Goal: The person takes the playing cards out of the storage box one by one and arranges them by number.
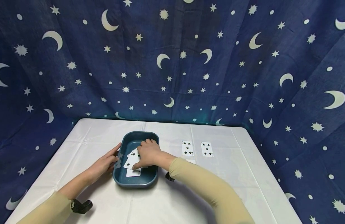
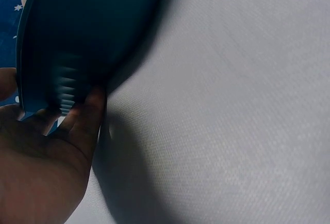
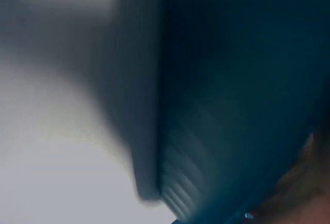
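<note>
A dark teal tray (image 1: 136,185) stands on the white-covered table. My left hand (image 1: 103,163) grips its left side; in the left wrist view the fingers (image 2: 93,103) lie against the outer wall and one digit reaches over the rim. My right hand (image 1: 150,154) reaches inside from the right, arched above several loose white playing cards (image 1: 129,164). Its thumb lies on the cards, but its other fingertips are hidden, so I cannot tell whether it holds any. Spade pips show on some cards. The right wrist view is blurred, mostly tray wall.
Right of the tray, the five of clubs (image 1: 187,148) and a spade card (image 1: 207,149) lie face up side by side. Another card (image 1: 191,161) is mostly hidden by the right sleeve. A dark blue curtain (image 1: 172,77) with moons and stars hangs behind the table.
</note>
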`<state>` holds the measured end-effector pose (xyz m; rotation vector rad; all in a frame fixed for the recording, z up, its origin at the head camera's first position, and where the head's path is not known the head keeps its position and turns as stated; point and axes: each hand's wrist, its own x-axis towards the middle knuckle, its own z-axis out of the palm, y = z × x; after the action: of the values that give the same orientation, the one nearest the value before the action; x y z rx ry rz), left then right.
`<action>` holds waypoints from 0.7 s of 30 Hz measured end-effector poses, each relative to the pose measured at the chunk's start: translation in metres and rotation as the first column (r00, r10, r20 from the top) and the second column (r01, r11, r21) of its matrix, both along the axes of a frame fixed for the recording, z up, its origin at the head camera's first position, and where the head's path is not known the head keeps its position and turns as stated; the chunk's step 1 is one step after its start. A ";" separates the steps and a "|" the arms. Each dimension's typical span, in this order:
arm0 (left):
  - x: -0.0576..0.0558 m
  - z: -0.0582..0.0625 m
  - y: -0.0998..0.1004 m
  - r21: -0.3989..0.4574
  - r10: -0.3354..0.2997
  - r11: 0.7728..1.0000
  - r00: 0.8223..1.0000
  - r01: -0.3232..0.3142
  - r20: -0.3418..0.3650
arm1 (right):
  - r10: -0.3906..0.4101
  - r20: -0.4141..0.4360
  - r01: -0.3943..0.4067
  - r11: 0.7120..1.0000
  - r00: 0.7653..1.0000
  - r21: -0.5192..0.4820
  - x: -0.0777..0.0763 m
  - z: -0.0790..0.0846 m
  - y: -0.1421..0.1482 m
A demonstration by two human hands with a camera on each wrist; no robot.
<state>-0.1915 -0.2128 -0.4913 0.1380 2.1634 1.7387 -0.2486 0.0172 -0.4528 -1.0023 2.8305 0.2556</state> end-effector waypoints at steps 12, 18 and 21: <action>-0.001 0.000 0.000 -0.016 0.008 1.000 1.000 -0.008 -0.001 | -0.050 -0.020 0.050 0.998 0.999 0.025 0.003 -0.011 -0.008; 0.000 -0.001 0.001 -0.028 0.015 0.999 1.000 -0.015 0.005 | -0.044 -0.030 0.045 0.999 0.999 0.024 0.003 -0.014 -0.009; -0.001 -0.001 0.001 -0.033 0.014 0.999 1.000 -0.014 0.005 | -0.038 -0.033 0.038 0.999 0.999 0.017 0.003 -0.015 -0.009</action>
<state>-0.1922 -0.2117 -0.4923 0.1102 2.1934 1.7081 -0.2458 0.0078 -0.4680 -0.9482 2.8685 0.2949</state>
